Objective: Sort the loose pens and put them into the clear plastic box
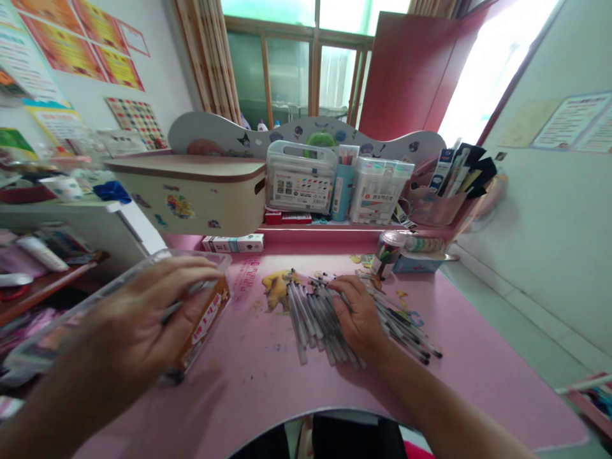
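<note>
A heap of clear-barrelled pens [313, 319] lies on the pink desk [258, 395], many with dark tips. My right hand [356, 312] rests over the middle of the heap, its fingers curled down around some of the pens. To the left, my left hand [143, 319] is raised and blurred by motion. Its fingers are closed around what appears to be a grey pen [195, 288]; how many it holds is hidden. Behind that hand stands a clear plastic bin [222, 260] with an orange-brown box [206, 325] inside.
Along the back shelf are a lidded cream storage box [205, 201], marker cases [301, 178], a blue pencil tube [342, 191] and a pink holder [433, 207]. A clear jar [388, 252] and a blue box [418, 262] stand at the desk's back right. The front edge curves inward.
</note>
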The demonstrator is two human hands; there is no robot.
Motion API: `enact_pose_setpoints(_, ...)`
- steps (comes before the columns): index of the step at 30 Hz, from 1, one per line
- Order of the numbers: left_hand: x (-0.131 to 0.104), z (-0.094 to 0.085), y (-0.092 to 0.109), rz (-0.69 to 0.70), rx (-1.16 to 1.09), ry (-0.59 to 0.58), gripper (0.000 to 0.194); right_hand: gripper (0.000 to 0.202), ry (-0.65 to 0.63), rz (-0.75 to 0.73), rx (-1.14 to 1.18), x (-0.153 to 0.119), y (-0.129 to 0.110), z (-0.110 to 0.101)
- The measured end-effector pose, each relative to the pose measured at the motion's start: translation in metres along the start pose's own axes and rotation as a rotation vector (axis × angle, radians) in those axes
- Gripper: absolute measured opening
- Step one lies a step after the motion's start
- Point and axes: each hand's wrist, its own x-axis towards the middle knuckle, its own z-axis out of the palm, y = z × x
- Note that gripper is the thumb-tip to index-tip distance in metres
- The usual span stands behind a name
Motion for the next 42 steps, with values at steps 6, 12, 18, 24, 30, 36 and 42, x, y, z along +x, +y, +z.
enact_pose_setpoints(6,-0.044,0.085,-0.003,0.003,0.094,-0.414,0.022,0.023,-0.016,0.001,-0.029,0.001,0.002,-0.001)
enact_pose_setpoints(12,-0.035,0.113,-0.059,0.064,0.161,-0.418,0.018,0.024,-0.016,-0.012,-0.035,0.000,-0.001,-0.001)
enact_pose_setpoints(18,-0.023,0.121,-0.067,0.005,0.714,-0.727,0.023,0.023,-0.018,-0.032,-0.030,-0.002,-0.002,0.001)
enact_pose_setpoints(24,-0.015,0.117,-0.051,-0.128,0.931,-0.766,0.019,0.023,-0.031,-0.035,-0.012,-0.002,-0.003,0.001)
enact_pose_setpoints(30,-0.012,0.115,-0.065,-0.229,0.988,-0.662,0.037,0.024,-0.037,-0.051,-0.006,-0.003,-0.005,0.001)
enact_pose_setpoints(36,-0.001,0.109,-0.065,-0.306,0.999,-0.611,0.055,0.026,-0.038,-0.054,-0.009,-0.004,-0.004,0.002)
enact_pose_setpoints(42,0.014,0.114,-0.041,-0.463,0.214,-0.473,0.045,0.032,-0.079,0.012,0.075,-0.004,-0.009,0.001)
